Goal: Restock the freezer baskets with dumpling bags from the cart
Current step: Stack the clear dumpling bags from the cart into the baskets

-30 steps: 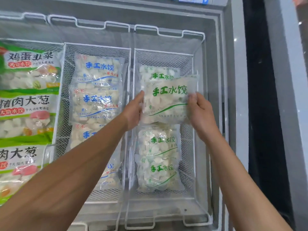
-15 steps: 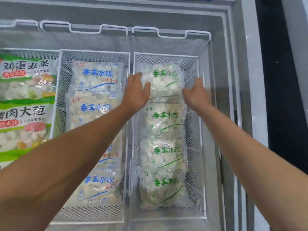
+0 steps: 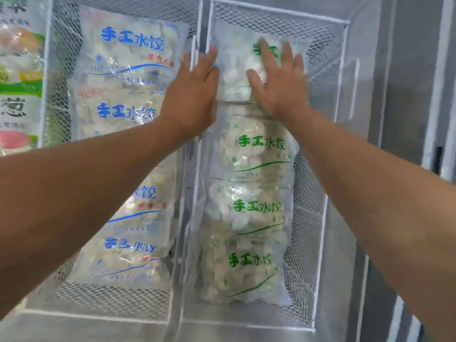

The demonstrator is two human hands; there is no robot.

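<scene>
From the head camera we look down into two white wire freezer baskets set side by side. In the right basket (image 3: 330,169) we see a column of four clear dumpling bags with green print. The top bag (image 3: 234,72) lies at the far end of that basket, overlapping the next green-print bag (image 3: 256,149). Our right hand (image 3: 278,85) rests flat on the top bag, fingers straight and spread, palm down, gripping nothing; the bag lies under the fingers and palm. Our left hand (image 3: 195,95) is also open, its straight fingers laid against the bag's left edge by the wire divider between the baskets. The left basket (image 3: 47,99) holds blue-print dumpling bags (image 3: 130,60) in a similar column.
</scene>
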